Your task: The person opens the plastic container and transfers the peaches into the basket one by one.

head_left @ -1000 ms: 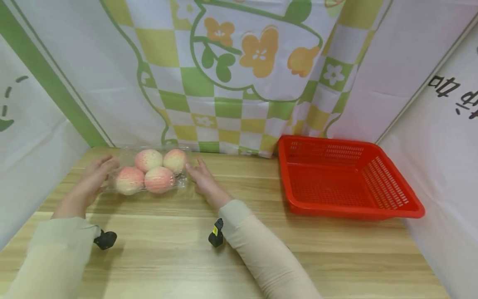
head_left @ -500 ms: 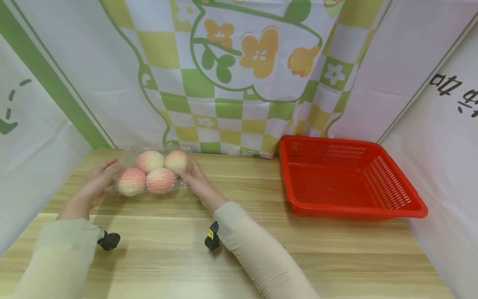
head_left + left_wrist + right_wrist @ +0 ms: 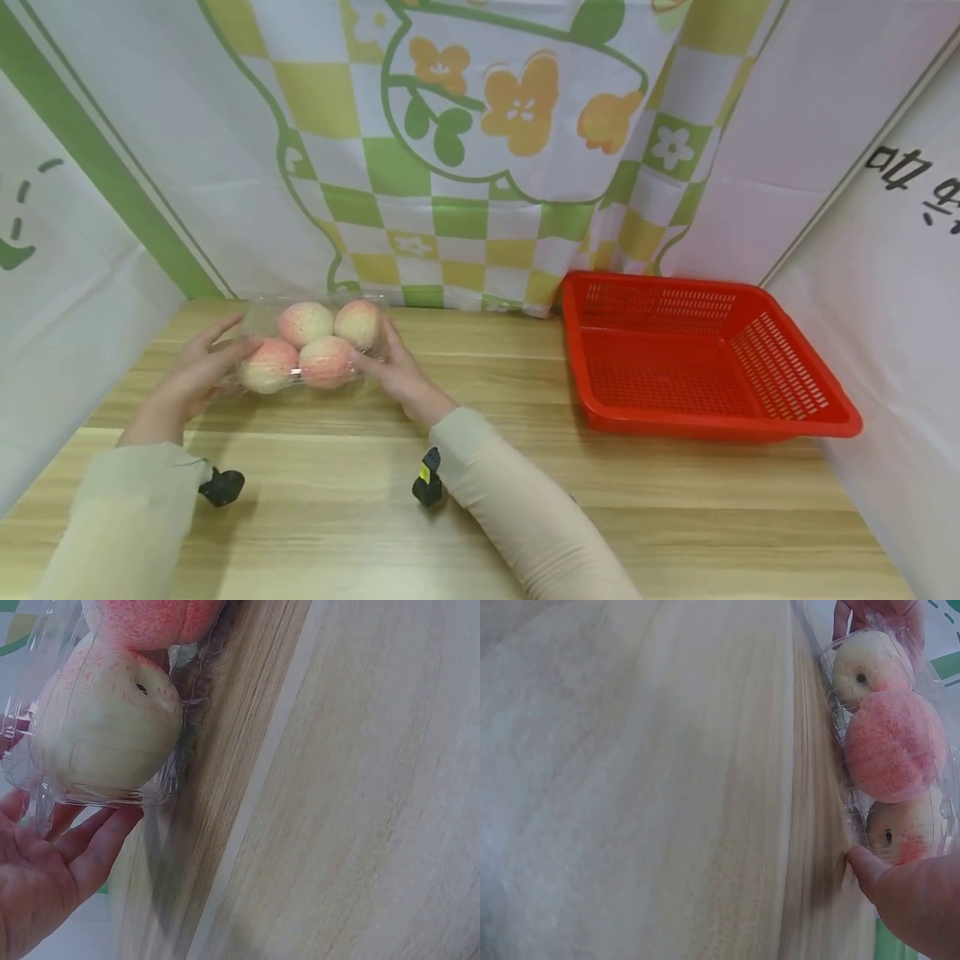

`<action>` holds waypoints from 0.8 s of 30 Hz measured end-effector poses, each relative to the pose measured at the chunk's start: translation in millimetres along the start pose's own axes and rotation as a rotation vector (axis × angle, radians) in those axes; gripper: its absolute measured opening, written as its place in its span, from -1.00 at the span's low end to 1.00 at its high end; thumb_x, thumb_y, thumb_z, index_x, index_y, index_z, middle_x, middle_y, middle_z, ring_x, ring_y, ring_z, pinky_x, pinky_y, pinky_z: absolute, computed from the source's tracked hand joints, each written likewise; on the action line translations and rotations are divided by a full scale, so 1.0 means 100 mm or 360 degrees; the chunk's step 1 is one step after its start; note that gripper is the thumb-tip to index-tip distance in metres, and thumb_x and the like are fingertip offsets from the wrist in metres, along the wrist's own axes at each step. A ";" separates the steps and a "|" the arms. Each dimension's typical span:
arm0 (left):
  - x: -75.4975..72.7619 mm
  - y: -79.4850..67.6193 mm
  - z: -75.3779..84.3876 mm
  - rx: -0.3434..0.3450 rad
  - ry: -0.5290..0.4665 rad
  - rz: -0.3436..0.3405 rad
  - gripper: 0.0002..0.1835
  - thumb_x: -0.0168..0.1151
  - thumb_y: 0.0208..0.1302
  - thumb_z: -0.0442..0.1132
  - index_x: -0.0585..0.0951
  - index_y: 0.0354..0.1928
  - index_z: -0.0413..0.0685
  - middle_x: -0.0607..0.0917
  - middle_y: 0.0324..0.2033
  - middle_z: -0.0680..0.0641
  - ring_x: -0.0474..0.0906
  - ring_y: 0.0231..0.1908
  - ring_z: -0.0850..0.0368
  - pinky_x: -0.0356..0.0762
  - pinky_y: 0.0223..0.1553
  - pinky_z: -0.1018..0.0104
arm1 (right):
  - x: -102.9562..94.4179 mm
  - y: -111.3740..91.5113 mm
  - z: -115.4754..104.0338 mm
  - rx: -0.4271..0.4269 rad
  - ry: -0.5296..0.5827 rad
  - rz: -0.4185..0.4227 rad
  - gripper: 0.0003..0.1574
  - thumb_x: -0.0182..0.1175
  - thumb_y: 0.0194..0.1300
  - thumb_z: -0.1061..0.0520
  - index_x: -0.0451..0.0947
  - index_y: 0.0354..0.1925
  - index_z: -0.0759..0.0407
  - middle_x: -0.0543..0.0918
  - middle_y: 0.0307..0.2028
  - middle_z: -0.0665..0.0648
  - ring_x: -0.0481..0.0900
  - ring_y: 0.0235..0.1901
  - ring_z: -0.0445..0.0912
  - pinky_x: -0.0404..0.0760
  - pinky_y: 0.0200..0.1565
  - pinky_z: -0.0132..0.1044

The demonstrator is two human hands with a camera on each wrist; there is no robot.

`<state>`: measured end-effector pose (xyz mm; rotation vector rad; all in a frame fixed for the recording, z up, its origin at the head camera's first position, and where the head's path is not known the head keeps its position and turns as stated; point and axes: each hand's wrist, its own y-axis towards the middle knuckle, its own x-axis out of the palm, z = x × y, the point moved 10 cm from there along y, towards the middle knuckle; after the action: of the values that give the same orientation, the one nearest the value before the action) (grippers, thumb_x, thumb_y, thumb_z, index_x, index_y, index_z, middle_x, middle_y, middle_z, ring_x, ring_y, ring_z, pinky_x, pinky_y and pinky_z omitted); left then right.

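Several pink and cream peaches [image 3: 306, 324] lie inside a clear plastic box [image 3: 258, 315] near the table's back edge, left of centre. My left hand [image 3: 197, 367] grips the box's left end; in the left wrist view, fingers [image 3: 105, 840] curl against the end wall, the thumb higher up. At the opposite end my right hand [image 3: 401, 375] holds the box, thumb over its front corner and fingers behind. The right wrist view shows that thumb [image 3: 870, 871] at the lower edge beside the nearest peach [image 3: 907, 829].
A red plastic basket [image 3: 585, 392] with slotted sides stands on the right of the wooden table [image 3: 322, 500]. A patterned cloth [image 3: 465, 217] hangs behind, with white side walls at left and right. Black wrist cameras hang under both sleeves.
Both hands have closed in on the box ends, the right thumb moving onto the front corner and the left thumb over the left end. The box has shifted slightly right. The basket stays put.
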<state>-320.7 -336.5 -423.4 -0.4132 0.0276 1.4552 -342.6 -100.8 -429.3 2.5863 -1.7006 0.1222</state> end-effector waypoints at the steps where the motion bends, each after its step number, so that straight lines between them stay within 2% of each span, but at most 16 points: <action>1: 0.00 0.00 0.00 0.0003 -0.0009 -0.0002 -0.11 0.04 0.49 0.06 -0.29 0.59 0.23 -0.20 0.51 -0.44 0.48 -0.24 0.60 0.65 -0.18 0.49 | 0.00 0.00 0.00 0.0013 0.0005 0.0000 0.09 0.26 0.33 0.22 -0.10 0.58 -0.25 0.06 0.57 0.07 -0.08 0.57 0.05 -0.12 0.54 0.12; 3: 0.01 0.00 0.01 0.0013 -0.0006 0.0002 -0.11 0.05 0.49 0.04 -0.28 0.59 0.21 -0.20 0.51 -0.43 0.50 -0.24 0.60 0.65 -0.20 0.48 | -0.02 -0.01 0.03 0.0052 -0.0012 0.0030 0.17 0.32 0.27 0.23 -0.12 0.58 -0.27 0.04 0.57 0.07 -0.08 0.57 0.06 -0.09 0.54 0.13; 7: 0.05 -0.01 0.04 0.0027 0.0030 -0.0013 -0.08 0.08 0.48 0.03 -0.30 0.58 0.14 -0.18 0.52 -0.41 0.52 -0.23 0.62 0.65 -0.20 0.48 | -0.04 -0.04 0.05 0.0100 -0.0014 0.0071 0.27 0.36 0.20 0.28 -0.15 0.58 -0.29 0.02 0.58 0.11 0.00 0.54 0.11 0.38 0.36 0.12; 10: 0.09 -0.01 0.06 0.0034 0.0056 -0.0033 -0.06 0.10 0.47 0.02 -0.31 0.58 0.10 -0.17 0.52 -0.39 0.52 -0.22 0.65 0.66 -0.20 0.48 | -0.06 -0.06 0.05 0.0096 -0.0016 0.0088 0.28 0.35 0.19 0.30 -0.18 0.59 -0.26 -0.01 0.58 0.13 0.02 0.53 0.13 0.53 0.24 0.04; 13: 0.14 -0.02 0.08 0.0038 0.0061 -0.0053 -0.04 0.12 0.46 0.01 -0.32 0.58 0.10 -0.17 0.53 -0.38 0.51 -0.22 0.66 0.65 -0.21 0.48 | -0.07 -0.08 0.02 0.0063 -0.0013 0.0083 0.30 0.35 0.19 0.31 -0.21 0.59 -0.24 -0.04 0.58 0.13 -0.01 0.54 0.12 0.39 0.37 0.01; 17: 0.22 -0.05 0.13 0.0042 0.0037 -0.0086 -0.04 0.12 0.47 -0.02 -0.33 0.58 0.10 -0.16 0.53 -0.37 0.48 -0.45 0.57 0.64 -0.23 0.48 | -0.13 -0.10 -0.02 0.0026 -0.0015 0.0073 0.30 0.33 0.20 0.31 -0.24 0.60 -0.22 -0.07 0.59 0.13 -0.08 0.56 0.10 0.07 0.52 0.08; 19: 0.25 -0.06 0.15 0.0050 0.0035 -0.0096 -0.04 0.12 0.47 -0.03 -0.34 0.58 0.10 -0.16 0.54 -0.36 0.50 -0.48 0.49 0.64 -0.25 0.47 | -0.16 -0.13 -0.03 0.0026 -0.0030 0.0080 0.31 0.33 0.20 0.30 -0.25 0.60 -0.21 -0.09 0.59 0.12 -0.11 0.57 0.09 -0.05 0.54 0.08; 22: 0.30 -0.06 0.18 0.0076 0.0065 -0.0097 -0.04 0.12 0.47 -0.02 -0.35 0.58 0.09 -0.14 0.54 -0.35 0.51 -0.42 0.51 0.64 -0.27 0.45 | -0.21 -0.17 -0.05 0.0041 -0.0047 0.0089 0.31 0.33 0.20 0.30 -0.27 0.60 -0.21 -0.12 0.60 0.10 -0.14 0.57 0.08 -0.11 0.55 0.10; 24: 0.33 -0.05 0.21 0.0099 0.0108 -0.0098 -0.03 0.11 0.47 0.00 -0.35 0.58 0.09 -0.13 0.54 -0.34 0.51 -0.30 0.60 0.63 -0.26 0.46 | -0.25 -0.19 -0.06 0.0045 -0.0065 0.0101 0.32 0.33 0.20 0.30 -0.28 0.60 -0.20 -0.13 0.60 0.09 -0.14 0.57 0.08 -0.08 0.54 0.10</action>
<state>-315.9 -298.9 -411.8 -0.4090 0.1130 1.3757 -335.4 -70.4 -425.6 2.5730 -1.8081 0.0965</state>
